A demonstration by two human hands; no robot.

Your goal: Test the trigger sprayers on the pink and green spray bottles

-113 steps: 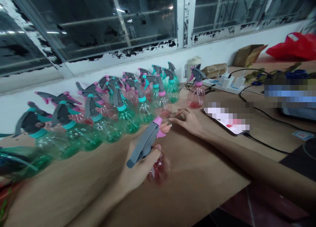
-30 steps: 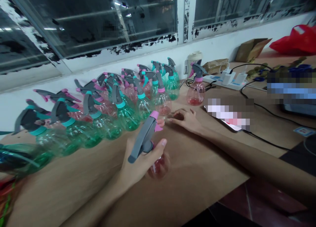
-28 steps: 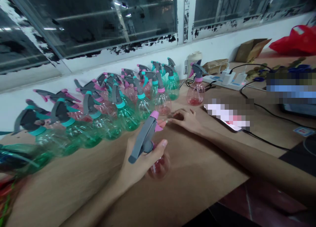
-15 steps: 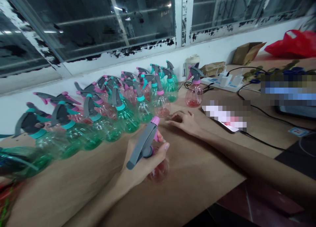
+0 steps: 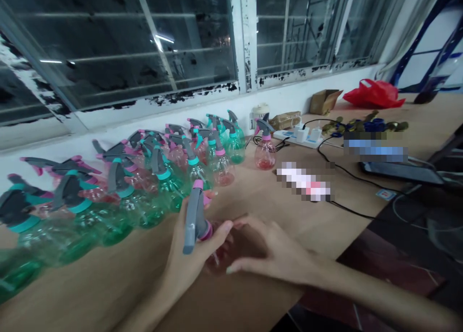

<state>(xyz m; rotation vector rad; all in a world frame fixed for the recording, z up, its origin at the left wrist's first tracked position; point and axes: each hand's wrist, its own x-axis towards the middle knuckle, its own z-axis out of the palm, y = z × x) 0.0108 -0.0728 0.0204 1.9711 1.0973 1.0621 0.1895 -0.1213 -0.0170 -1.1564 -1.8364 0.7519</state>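
My left hand [image 5: 190, 263] is wrapped round the neck of a spray bottle [image 5: 196, 217] with a grey trigger head, pink nozzle and pink collar. Its clear pinkish body is partly hidden behind my fingers. Just to the right of that body, my right hand [image 5: 280, 252] is cupped with thumb and index finger apart; whether the fingertips touch the bottle I cannot tell. Rows of green spray bottles [image 5: 173, 190] and pink spray bottles [image 5: 223, 170] stand to the left. Another pink spray bottle [image 5: 265, 153] stands alone beyond my hands.
A phone [image 5: 304, 182] with a cable lies on the brown-covered table [image 5: 253, 300]. Behind are a power strip [image 5: 302, 138], a cup [image 5: 260, 114], a cardboard box [image 5: 324, 101] and a red plastic bag [image 5: 372, 95]. A dark device [image 5: 401, 173] lies at the right.
My right hand has come back from the table near the bottle rows to beside the held bottle. My left hand still grips that bottle. The view has turned somewhat to the right.
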